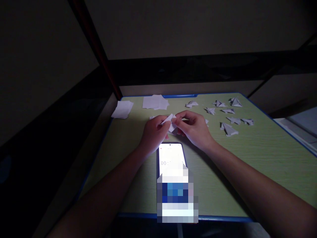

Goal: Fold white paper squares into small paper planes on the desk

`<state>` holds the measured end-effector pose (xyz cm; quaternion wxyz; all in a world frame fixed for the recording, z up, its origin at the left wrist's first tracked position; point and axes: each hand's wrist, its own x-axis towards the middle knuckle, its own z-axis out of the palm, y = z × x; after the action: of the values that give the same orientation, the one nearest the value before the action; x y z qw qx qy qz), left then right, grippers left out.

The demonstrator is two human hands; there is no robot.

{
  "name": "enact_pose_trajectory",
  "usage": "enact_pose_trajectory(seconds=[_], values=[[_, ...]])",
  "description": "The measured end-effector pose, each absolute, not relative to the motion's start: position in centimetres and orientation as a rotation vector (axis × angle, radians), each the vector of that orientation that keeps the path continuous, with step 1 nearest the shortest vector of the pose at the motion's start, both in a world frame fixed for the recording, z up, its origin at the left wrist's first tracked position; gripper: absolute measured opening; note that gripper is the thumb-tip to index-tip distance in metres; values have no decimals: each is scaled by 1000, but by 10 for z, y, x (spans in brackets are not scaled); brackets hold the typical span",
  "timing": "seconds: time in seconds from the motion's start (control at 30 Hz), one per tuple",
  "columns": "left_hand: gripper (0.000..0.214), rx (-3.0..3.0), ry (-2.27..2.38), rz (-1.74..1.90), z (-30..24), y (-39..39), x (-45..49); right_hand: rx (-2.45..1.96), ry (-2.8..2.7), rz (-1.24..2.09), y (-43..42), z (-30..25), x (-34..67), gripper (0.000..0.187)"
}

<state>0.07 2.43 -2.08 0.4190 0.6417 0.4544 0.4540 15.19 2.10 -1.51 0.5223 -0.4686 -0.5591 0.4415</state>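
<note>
Folding mid-crease, by the look: left hand (155,132) and right hand (195,130) fingers pinched shut on paper piece (169,118) above counter (260,158). Next crease needs edges aligned, dim light.

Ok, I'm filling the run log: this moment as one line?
left hand: pinches paper piece | right hand: pinches same piece | phone: lit, near hands | folded papers: right | sheets: far left

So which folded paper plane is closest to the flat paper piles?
The leftmost folded plane, by the far edge. It lies just right of the bigger paper pile; all other planes sit farther right.
</note>
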Motion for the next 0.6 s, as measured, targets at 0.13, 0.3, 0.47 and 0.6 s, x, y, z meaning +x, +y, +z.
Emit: enact_pose_trajectory(seconds=[0.13, 0.3, 0.47, 0.6], values=[[15, 1633, 1162, 1119, -21, 23, 1, -1107, -1321, 1075, 22, -16, 152, 26], [16, 1708, 1153, 1119, -24, 24, 0, -1083, -1313, 1094, 23, -16, 153, 30], [14, 1703, 1165, 1140, -23, 24, 0, -1087, -1305, 1131, 22, -14, 155, 34], [14, 1669, 1171, 1161, -24, 25, 0, -1062, -1319, 1171, 23, -15, 156, 32]])
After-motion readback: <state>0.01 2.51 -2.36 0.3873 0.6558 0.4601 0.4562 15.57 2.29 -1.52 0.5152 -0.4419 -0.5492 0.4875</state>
